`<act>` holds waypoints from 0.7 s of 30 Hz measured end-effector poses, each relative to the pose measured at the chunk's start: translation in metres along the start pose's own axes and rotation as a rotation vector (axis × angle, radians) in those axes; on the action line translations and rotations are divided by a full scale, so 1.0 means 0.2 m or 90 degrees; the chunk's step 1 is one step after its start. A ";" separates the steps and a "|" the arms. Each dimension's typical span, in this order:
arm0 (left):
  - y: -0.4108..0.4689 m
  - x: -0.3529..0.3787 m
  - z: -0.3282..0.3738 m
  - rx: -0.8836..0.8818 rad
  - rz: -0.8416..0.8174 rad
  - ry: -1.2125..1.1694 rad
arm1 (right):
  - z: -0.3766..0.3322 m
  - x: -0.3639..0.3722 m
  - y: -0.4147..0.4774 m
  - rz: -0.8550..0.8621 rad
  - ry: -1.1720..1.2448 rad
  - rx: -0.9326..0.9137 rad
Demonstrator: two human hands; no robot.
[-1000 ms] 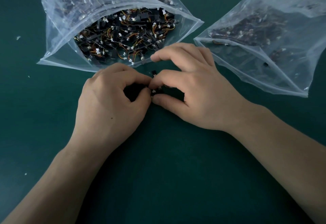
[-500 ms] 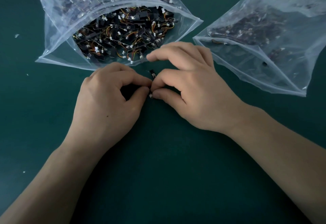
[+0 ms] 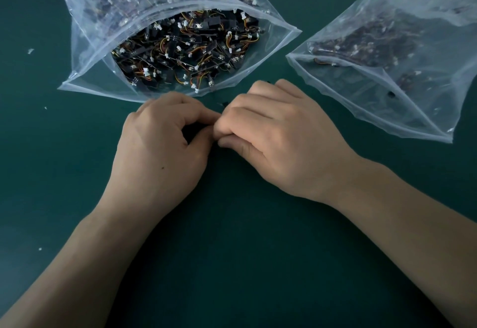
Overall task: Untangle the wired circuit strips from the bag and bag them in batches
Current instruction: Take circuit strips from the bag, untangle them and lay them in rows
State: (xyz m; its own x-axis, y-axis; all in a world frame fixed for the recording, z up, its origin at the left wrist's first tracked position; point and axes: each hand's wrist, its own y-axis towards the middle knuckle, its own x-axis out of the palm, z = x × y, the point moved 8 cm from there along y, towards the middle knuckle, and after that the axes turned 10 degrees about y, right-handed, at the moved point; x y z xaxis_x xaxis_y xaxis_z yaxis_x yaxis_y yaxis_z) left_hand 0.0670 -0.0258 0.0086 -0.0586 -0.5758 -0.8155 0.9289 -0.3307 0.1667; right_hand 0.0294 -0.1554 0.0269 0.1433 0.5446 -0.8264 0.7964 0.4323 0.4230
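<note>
A clear plastic bag lies open at the upper left, full of tangled black circuit strips with orange and yellow wires and white plugs. A second clear bag at the upper right holds more strips. Just below the open bag my left hand and my right hand meet fingertip to fingertip, fingers curled, pinching small black strips that are mostly hidden between them. A dark tip pokes out above the fingers.
The work surface is a dark green mat. A few tiny white scraps lie on it at the left. The two bags' mouths face toward me, with a gap of mat between them.
My right hand's fingers have curled in tighter against my left fingertips, hiding more of the strips. Both hands stay in the same spot.
</note>
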 end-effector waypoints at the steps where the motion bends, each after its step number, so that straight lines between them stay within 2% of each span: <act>1: 0.00 0.00 0.00 0.001 -0.001 0.001 | 0.00 0.00 0.00 -0.006 0.007 -0.004; 8: 0.00 0.02 -0.03 0.002 0.004 0.010 | 0.02 0.03 -0.02 -0.034 0.072 -0.011; 11: 0.00 0.01 -0.04 -0.001 0.016 0.018 | 0.10 -0.03 -0.03 0.046 0.160 0.044; 14: -0.01 0.01 -0.05 -0.011 0.024 0.021 | 0.20 -0.11 -0.04 0.113 0.090 0.091; 17: -0.01 0.01 -0.04 -0.011 0.026 0.027 | 0.24 -0.12 -0.04 0.100 0.063 0.114; 21: 0.00 0.01 -0.04 -0.004 0.035 0.033 | 0.22 -0.04 -0.04 -0.002 0.037 0.124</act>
State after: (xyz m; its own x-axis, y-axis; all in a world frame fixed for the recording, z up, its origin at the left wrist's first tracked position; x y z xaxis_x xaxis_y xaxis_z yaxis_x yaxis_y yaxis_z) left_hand 0.0688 -0.0204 0.0034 0.0112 -0.5535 -0.8328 0.9326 -0.2948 0.2085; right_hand 0.0486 -0.1950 0.0145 0.1110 0.5867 -0.8022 0.8962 0.2899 0.3360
